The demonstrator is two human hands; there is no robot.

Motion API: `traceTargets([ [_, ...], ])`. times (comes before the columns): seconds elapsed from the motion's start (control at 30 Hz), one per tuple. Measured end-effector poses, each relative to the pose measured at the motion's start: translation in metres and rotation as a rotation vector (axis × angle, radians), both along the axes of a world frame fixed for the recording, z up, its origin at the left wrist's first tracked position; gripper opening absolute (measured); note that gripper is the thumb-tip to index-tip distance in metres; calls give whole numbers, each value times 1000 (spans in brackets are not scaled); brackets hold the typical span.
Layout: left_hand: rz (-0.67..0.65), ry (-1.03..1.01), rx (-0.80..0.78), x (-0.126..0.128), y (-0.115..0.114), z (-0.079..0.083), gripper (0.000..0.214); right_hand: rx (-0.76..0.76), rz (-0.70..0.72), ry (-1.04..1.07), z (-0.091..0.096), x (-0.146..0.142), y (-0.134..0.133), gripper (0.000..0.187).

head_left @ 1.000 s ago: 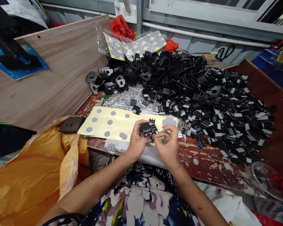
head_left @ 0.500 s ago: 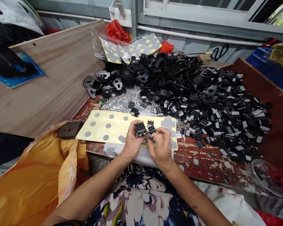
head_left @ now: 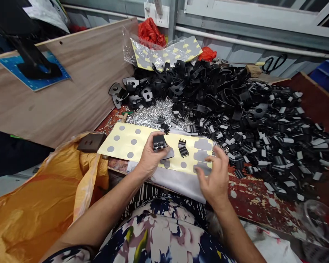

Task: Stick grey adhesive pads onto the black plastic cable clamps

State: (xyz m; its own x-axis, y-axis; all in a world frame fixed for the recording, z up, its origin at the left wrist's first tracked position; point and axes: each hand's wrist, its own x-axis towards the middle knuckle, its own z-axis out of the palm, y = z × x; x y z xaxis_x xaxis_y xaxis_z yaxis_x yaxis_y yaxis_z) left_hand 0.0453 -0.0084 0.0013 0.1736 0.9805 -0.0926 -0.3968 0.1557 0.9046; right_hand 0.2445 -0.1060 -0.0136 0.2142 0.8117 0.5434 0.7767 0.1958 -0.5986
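My L hand point(head_left: 150, 156) pinches a blk clip pc point(head_left: 159, 142) over the yellow sheet point(head_left: 123, 148) nr front edge of bench point(head_left: 249, 197); R hand point(head_left: 218, 178), fingers spread, at sheet's R edge.

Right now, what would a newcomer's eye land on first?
First, the heap of black parts spreading across the back and right of the table, with shiny silvery bits at its left front. Next, the orange sack at lower left; then the grey-dotted yellow sheet before the heap, the left hand holding a black piece over it.
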Motion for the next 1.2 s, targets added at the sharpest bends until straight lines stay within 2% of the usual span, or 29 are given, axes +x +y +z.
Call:
traceTargets([
  [0.07,-71,9,-11,-5,-2,1,63,-140,94,217,6,6,3,22],
  [0.13,-135,23,1,-5,-7,-1,67,-237,163,374,9,0,8,23],
  [0.2,-189,30,25,-2,-12,-2,68,-269,208,391,10,-14,14,21],
  [0.37,-312,-10,35,0,-18,2,72,-108,264,187,8,-41,27,11],
  [0.47,-366,-127,-115,-4,-17,4,78,-9,199,217,5,-42,28,13],
  [0.53,-387,-238,-228,-7,-16,3,69,33,139,221,2,-41,26,13],
  [0.63,-410,-340,-348,-7,-18,0,46,26,114,241,-3,-40,25,10],
  [0.77,-474,-351,-421,-4,-25,2,35,-93,181,421,-9,-34,27,4],
  [0.83,-467,-344,-444,-2,-28,3,32,-92,200,378,-6,-29,27,5],
  [0.93,-397,-331,-431,2,-30,1,30,-16,196,72,6,-26,18,13],
  [1.03,-357,-303,-372,2,-30,1,32,18,260,-161,21,-28,4,10],
  [1.1,-317,-260,-349,-6,-27,6,33,55,277,-159,28,-27,-4,10],
  [1.2,-113,-215,-290,-31,-19,18,31,52,232,-18,29,-16,-5,10],
])
